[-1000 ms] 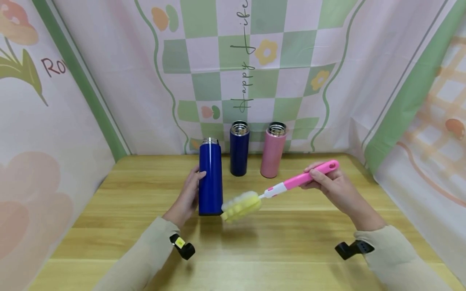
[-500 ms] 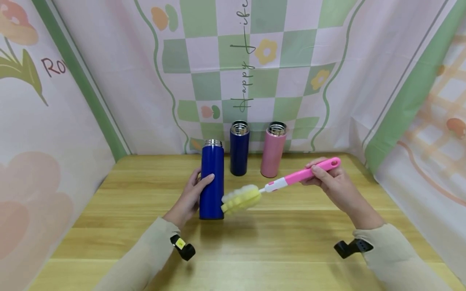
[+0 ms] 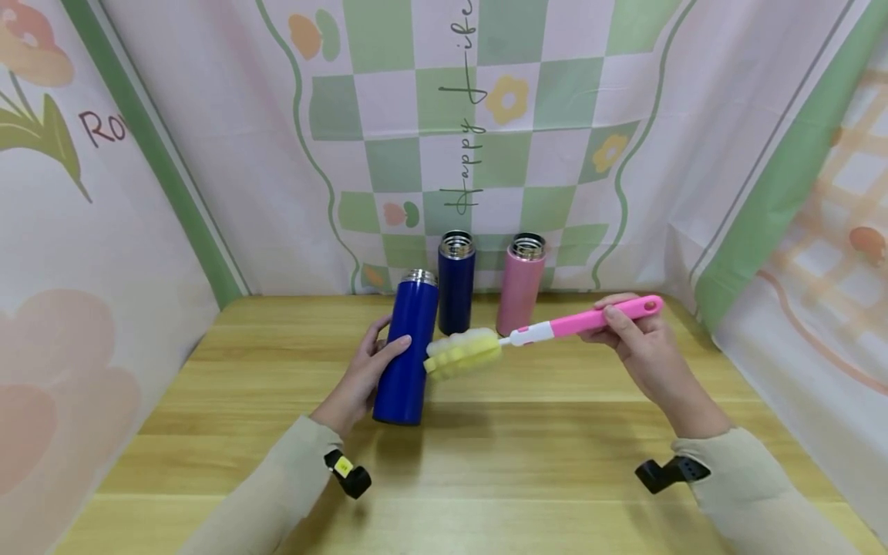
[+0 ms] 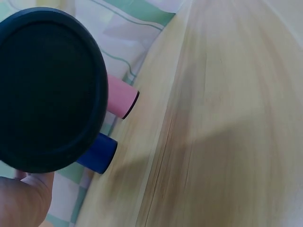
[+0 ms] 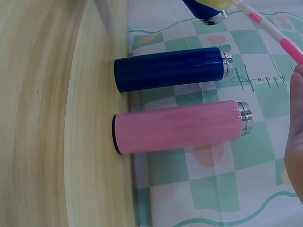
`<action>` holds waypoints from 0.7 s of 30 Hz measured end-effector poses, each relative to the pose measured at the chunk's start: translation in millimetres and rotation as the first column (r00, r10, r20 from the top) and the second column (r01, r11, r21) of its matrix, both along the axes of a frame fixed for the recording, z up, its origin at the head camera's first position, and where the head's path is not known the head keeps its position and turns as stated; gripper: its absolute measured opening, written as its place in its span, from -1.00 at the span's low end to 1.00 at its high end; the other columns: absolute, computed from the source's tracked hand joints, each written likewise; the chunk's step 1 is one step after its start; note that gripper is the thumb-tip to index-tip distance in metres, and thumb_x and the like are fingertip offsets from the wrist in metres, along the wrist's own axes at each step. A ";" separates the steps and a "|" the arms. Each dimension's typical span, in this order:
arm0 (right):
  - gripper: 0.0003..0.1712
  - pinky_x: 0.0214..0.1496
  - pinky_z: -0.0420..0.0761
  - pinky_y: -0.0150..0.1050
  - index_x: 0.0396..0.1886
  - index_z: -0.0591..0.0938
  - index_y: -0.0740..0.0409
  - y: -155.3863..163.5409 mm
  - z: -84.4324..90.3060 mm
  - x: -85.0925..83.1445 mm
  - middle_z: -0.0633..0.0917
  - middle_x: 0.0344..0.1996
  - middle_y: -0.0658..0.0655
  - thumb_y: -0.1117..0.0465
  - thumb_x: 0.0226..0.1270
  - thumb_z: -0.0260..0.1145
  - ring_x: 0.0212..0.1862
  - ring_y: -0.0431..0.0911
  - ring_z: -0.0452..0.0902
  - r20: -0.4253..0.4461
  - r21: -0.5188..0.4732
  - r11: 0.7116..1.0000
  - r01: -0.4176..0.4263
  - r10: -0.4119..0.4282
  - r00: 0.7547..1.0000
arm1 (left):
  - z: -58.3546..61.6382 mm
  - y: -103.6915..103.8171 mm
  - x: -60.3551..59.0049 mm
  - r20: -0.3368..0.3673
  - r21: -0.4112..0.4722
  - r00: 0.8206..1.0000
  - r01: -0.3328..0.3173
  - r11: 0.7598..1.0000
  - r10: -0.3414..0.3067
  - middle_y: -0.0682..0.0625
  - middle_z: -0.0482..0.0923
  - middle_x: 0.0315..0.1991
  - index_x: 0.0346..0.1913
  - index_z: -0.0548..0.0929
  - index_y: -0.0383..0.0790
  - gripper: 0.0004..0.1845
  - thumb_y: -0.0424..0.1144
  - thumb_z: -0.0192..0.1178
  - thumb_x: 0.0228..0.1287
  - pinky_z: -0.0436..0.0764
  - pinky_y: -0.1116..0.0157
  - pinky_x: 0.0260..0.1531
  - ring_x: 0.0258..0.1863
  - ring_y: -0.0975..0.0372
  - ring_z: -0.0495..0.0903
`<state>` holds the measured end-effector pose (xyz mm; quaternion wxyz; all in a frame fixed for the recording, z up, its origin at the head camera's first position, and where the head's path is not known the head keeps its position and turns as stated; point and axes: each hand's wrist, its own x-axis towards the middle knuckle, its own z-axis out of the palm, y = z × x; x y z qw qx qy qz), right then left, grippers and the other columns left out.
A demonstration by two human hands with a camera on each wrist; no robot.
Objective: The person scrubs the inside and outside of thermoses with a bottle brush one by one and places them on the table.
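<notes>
Gripping a tilted blue vacuum flask (image 3: 405,371) above the counter (image 3: 527,478), the left hand (image 3: 359,381) shows its thumb (image 3: 394,349) but hides most fingers behind, while the right hand (image 3: 648,354) pinches a pink-handled bottle brush (image 3: 537,333), its sponge head (image 3: 465,353) beside the flask, contact unclear.

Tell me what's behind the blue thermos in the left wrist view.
Visible behind the blue thermos: the lower ends of the navy thermos and pink thermos, and patterned cloth. Covered: those two thermoses' upper parts and part of the left hand.
</notes>
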<state>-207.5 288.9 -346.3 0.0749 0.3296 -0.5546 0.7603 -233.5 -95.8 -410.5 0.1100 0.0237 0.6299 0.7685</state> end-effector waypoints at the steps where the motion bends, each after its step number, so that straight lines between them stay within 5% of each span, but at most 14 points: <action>1: -0.73 -0.03 0.66 -0.23 -0.03 0.59 0.41 -0.1 0.2 0.1 0.67 -0.18 0.21 0.46 0.58 -0.06 -0.15 -0.05 0.72 0.004 -0.004 1.000 0.016 -0.016 1.000 | -0.3 -0.1 -0.1 -0.004 -0.001 1.000 -0.001 1.000 0.001 -0.18 0.41 0.16 0.45 0.27 0.31 -0.30 0.06 0.31 0.30 0.61 -0.02 -0.07 0.01 -0.05 0.60; 12: -0.76 -0.03 0.63 -0.19 -0.01 0.47 0.63 1.4 1.1 -1.7 0.60 -0.07 0.27 0.46 0.56 -0.03 -0.10 0.01 0.71 -0.001 -0.120 0.990 0.074 -0.075 0.997 | -1.5 -1.6 -1.5 -0.025 -0.066 1.000 0.012 0.998 -0.014 -0.18 0.42 0.23 0.48 0.24 0.30 -0.26 0.09 0.32 0.29 0.54 -0.05 0.06 0.14 -0.04 0.52; 21: -0.74 -0.02 0.65 -0.21 0.03 0.50 0.57 0.4 1.4 -0.2 0.64 -0.13 0.28 0.42 0.57 0.01 -0.11 0.00 0.72 0.033 -0.137 0.977 0.165 -0.162 0.986 | -0.9 -0.5 1.3 -0.043 -0.082 0.999 0.024 0.996 -0.028 -0.20 0.39 0.29 0.52 0.22 0.25 -0.22 0.11 0.31 0.29 0.51 -0.11 0.10 0.21 -0.07 0.49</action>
